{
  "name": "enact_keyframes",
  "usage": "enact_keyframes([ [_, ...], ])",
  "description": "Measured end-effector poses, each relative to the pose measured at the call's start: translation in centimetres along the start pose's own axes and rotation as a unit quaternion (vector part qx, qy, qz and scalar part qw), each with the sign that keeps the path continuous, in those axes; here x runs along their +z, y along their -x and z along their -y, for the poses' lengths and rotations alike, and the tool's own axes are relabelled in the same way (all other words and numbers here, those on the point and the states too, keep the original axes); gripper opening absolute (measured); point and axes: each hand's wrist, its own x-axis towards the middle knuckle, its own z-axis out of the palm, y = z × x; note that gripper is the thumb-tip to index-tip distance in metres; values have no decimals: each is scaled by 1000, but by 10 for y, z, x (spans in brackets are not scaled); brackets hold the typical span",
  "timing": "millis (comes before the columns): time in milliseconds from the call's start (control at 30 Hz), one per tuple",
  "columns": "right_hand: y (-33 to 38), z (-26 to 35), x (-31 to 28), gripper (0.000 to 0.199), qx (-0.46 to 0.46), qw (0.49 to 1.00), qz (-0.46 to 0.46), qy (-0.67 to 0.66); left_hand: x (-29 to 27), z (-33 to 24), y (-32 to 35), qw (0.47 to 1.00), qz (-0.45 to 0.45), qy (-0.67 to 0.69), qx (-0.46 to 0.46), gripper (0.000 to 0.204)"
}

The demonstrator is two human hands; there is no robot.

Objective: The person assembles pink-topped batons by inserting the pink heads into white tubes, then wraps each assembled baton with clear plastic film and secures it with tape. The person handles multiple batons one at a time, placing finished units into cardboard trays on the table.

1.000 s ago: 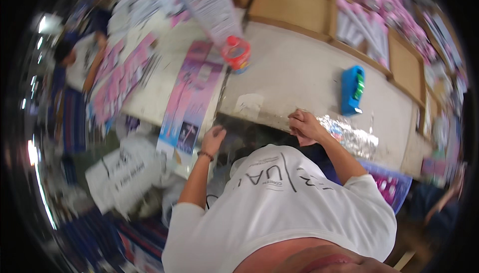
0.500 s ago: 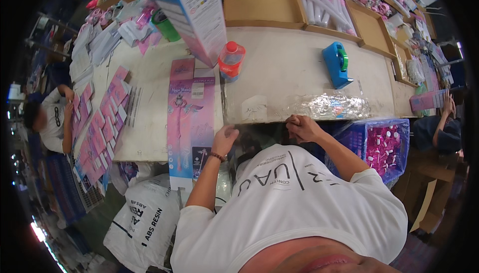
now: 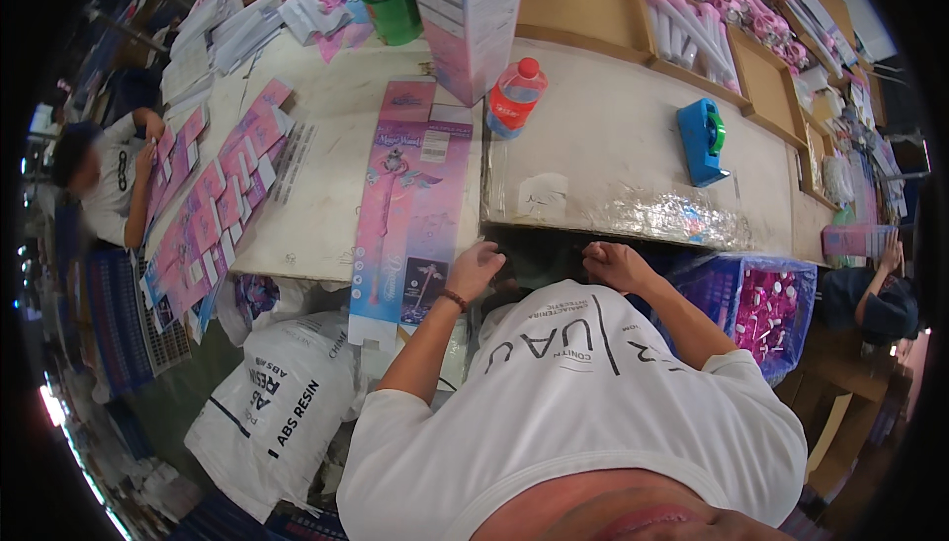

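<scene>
Far left edge of the bench (image 3: pixel 326 215): a co-worker (image 3: pixel 104 180) is sitting over rows of small pink cards (image 3: pixel 213 200), glossy and flat, fanned along the bench edge.

Below the near-left corner, white woven resin sacks (image 3: pixel 282 403) are slumping on the floor, soft and creased.

Flattened pink carton blank (image 3: pixel 410 205): long glossy printed card, lying flat across the near edge, its lower end overhanging. It isn't folded up yet, so forming looks still to do. One similar carton is standing upright (image 3: pixel 465 7) at the far edge, already erected.

Left hand (image 3: pixel 473 269) is resting at the near edge just beside the blank's right side, fingers curled loosely; can't tell if the grip is actually pinching the card or only touching it. Beaded bracelet on the wrist.

Right hand (image 3: pixel 613 264) is sitting at the near edge, fingers bunched together; whether it's clamped on anything is hidden.

Mid bench: red-capped plastic bottle (image 3: pixel 514 96), translucent, upright. Crinkly clear film (image 3: pixel 672 217) lying along the near edge, shiny.

Right half: blue tape dispenser (image 3: pixel 704 141), hard plastic, blocky. Bench top is worn, scuffed board.

Below the near-right corner: blue mesh crate (image 3: pixel 766 309) full of small pink plastic parts. Another person (image 3: pixel 875 299) is bending beside it.
</scene>
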Motion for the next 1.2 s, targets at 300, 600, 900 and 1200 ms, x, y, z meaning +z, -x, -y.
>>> enact_keyframes([
  [300, -31, -9, 0, 24, 41, 999, 17, -8, -23, -10, 37, 993, -93, 72, -27, 45],
  [600, -43, -11, 0, 25, 31, 997, 73, 16, -3, 18, 44, 982, -140, 112, -63, 42],
  [900, -24, -62, -28, 29, 37, 997, 20, 65, 1, -5, 34, 872, -254, -418, 14, 63],
  [1200, -40, -203, -109, 43, 63, 987, -84, -121, 24, -24, 0, 848, -187, -454, -198, 99],
])
